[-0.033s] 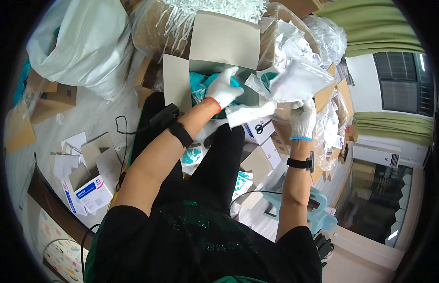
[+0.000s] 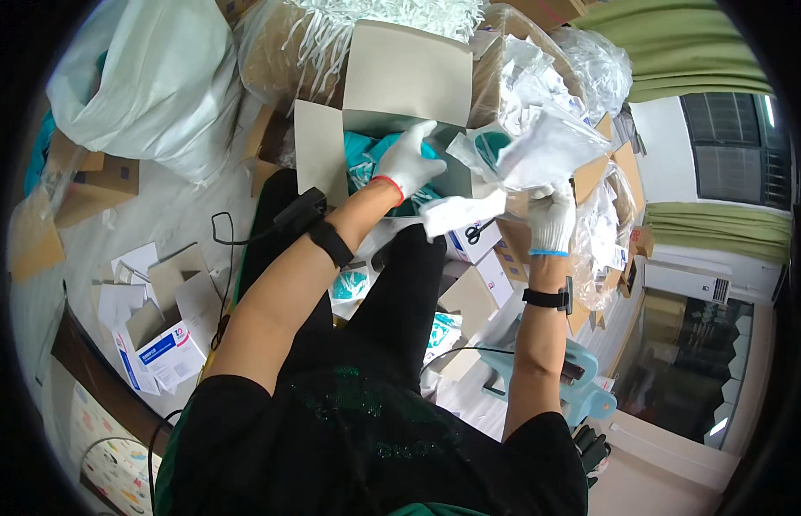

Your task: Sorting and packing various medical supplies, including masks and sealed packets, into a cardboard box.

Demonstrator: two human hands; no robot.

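An open cardboard box (image 2: 409, 73) with pale grey inside stands in front of me, its flaps raised. Teal packets (image 2: 359, 156) lie in it. My left hand (image 2: 407, 162), in a white glove with a red cuff, is over these packets, fingers apart and nothing visibly gripped. To its right, my right hand (image 2: 551, 219), in a white knitted glove with a blue cuff, is closed on the lower end of a crumpled white plastic bag (image 2: 555, 153). A teal patch shows beside the bag, and a white strip (image 2: 465, 213) hangs at its lower left. My right fingertips are partly hidden.
Black scissors (image 2: 476, 232) lie on a white box below the bag. Beyond are cartons with crumpled white plastic (image 2: 534, 73) and shredded white strips (image 2: 392, 17). A large white sack (image 2: 151, 86) stands left. Opened boxes (image 2: 172, 344) lie lower left; a light-blue device (image 2: 590, 387) stands right.
The white strip has swung slightly to the right, and the bag in my right hand has shifted a little. My left hand has hardly moved.
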